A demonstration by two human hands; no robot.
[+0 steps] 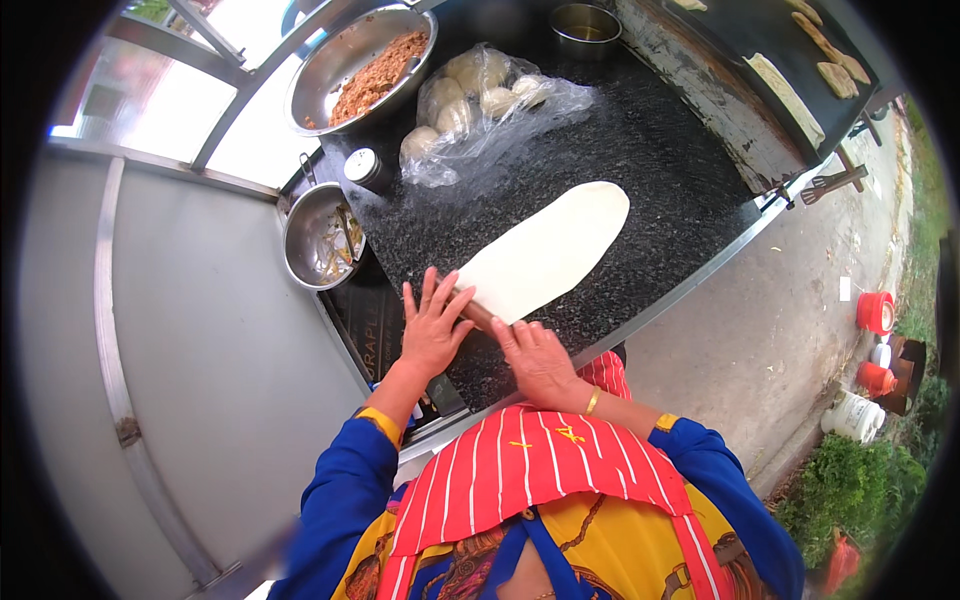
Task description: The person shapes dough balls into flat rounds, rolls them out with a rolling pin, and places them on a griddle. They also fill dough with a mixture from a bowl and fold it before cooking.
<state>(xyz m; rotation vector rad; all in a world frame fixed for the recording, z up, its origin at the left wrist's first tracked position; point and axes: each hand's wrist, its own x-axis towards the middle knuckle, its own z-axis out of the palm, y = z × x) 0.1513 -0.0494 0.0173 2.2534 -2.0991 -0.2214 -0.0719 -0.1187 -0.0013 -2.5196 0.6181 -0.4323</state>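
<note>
A long oval sheet of pale dough (560,240) lies flat on the black speckled countertop (690,190). Across its near left end rests a thin brown wooden rolling pin (478,316), partly hidden by my hands. My left hand (436,328) lies over the pin's left end, fingers stretched out and spread. At the other end my right hand (540,365) presses on the pin with its fingers extended. Neither hand is wrapped round it.
Beyond the dough are a clear plastic bag (570,100) of dough balls, a steel bowl (300,95) of reddish filling and a shaker (364,167). A smaller bowl (293,245) stands left. A griddle (730,40) with flat breads is far right; a small metal pan (586,32) stands beside it.
</note>
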